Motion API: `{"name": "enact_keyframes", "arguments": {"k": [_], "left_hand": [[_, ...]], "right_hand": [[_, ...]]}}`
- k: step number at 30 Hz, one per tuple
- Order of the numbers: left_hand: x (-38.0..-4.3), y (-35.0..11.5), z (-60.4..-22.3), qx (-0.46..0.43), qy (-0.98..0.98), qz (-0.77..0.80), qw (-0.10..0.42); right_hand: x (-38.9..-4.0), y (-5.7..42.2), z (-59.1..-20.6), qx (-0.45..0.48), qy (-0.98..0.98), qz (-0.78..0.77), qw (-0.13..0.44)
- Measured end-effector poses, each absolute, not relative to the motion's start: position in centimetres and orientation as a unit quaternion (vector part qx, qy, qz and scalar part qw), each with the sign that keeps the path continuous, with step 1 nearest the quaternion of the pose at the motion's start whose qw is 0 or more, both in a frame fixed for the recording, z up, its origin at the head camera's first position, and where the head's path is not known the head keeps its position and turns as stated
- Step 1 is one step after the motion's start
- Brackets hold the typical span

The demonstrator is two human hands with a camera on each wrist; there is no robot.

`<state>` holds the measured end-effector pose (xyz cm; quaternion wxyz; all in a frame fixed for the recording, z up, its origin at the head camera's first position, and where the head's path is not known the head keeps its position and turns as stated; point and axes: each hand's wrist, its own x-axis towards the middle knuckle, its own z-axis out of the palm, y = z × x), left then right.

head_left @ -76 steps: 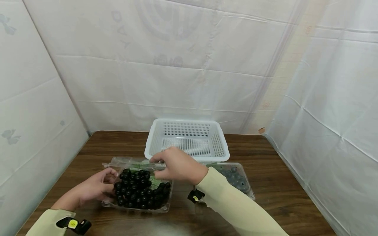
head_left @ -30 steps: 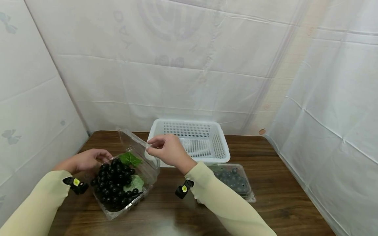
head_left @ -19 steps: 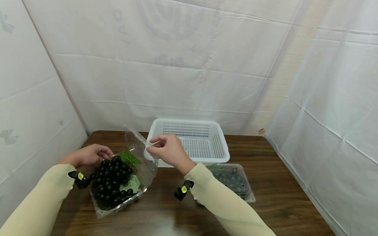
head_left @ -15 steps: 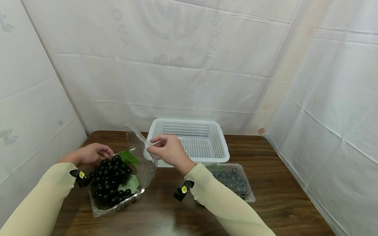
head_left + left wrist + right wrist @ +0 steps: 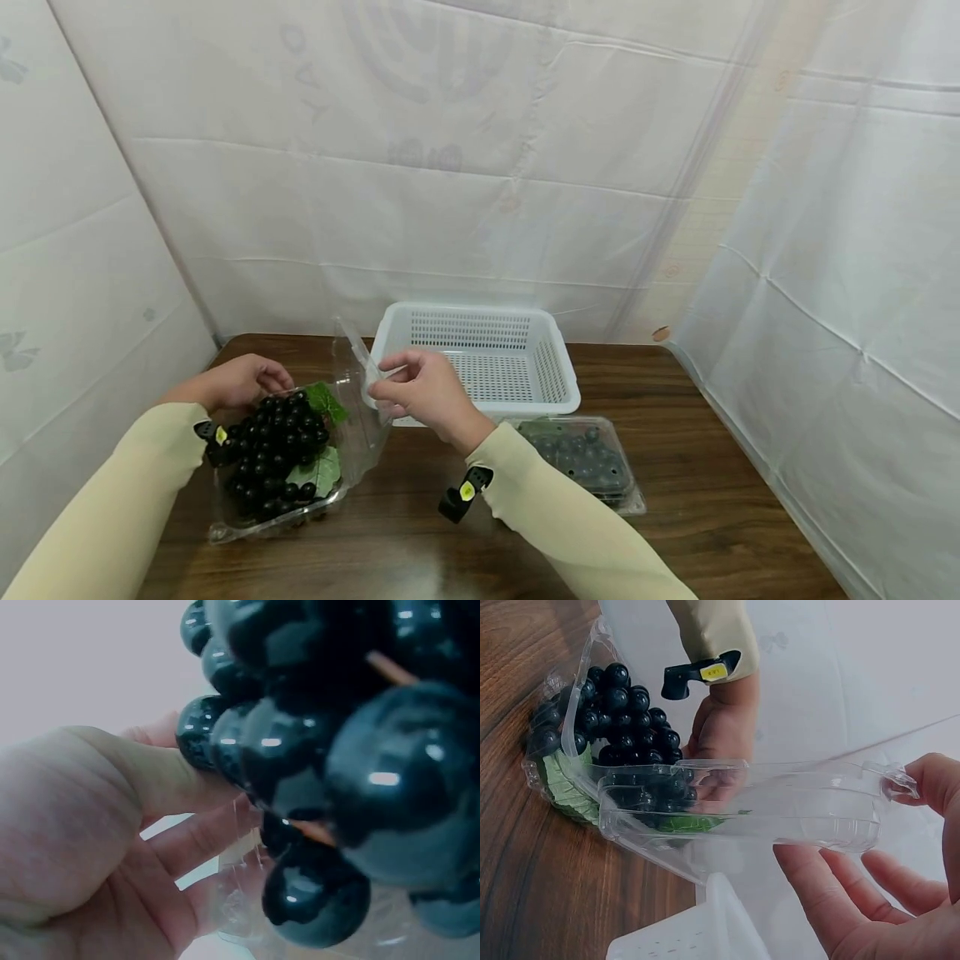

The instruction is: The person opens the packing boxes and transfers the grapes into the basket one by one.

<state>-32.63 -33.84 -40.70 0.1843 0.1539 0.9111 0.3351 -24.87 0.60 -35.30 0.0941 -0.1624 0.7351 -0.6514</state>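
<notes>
A clear plastic clamshell box point(image 5: 273, 527) stands turned at an angle on the left of the table, its lid point(image 5: 356, 354) raised on the right side. Dark grapes point(image 5: 279, 437) and green leaves point(image 5: 322, 471) fill the box. At its back left my left hand point(image 5: 243, 383) grips the wall; in the left wrist view the thumb is beside the grapes point(image 5: 300, 750) and the other fingers lie beyond the clear plastic. My right hand point(image 5: 427, 392) holds the edge of the raised lid point(image 5: 810, 806) between thumb and fingers.
A white slotted basket point(image 5: 480, 407) sits at the back middle, directly behind my right hand. On the right, partly hidden by my right sleeve, is a second clear box point(image 5: 588, 458) with dark round fruit, its lid down. White sheeting point(image 5: 450, 208) encloses the wooden table point(image 5: 712, 450).
The grape box has turned and shifted left, and its lid has come up. My left hand has moved to the back left of the box. My right hand keeps its hold on the lid.
</notes>
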Motion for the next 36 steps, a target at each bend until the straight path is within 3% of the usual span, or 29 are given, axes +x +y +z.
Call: {"name": "enact_keyframes", "arguments": {"k": [13,25,31,36], "left_hand": [[-32.3,-34.8,-41.1,0.157,0.921,0.322,0.154],[-28.8,-36.9,-43.0,0.141,0.952,0.266,0.053],[-26.5,-37.5,-42.9,0.081,0.95,0.295,0.057],[-24.8,-37.3,-42.8,0.042,0.92,0.376,0.105]], "right_hand": [[-24.8,0.5,-35.1,-0.14,0.732,-0.651,0.148],[-25.0,0.3,-34.8,-0.127,0.766,-0.611,0.156],[-25.3,0.1,-34.7,-0.122,0.765,-0.611,0.165],[-25.7,-0.3,-34.7,-0.111,0.753,-0.624,0.174]]}}
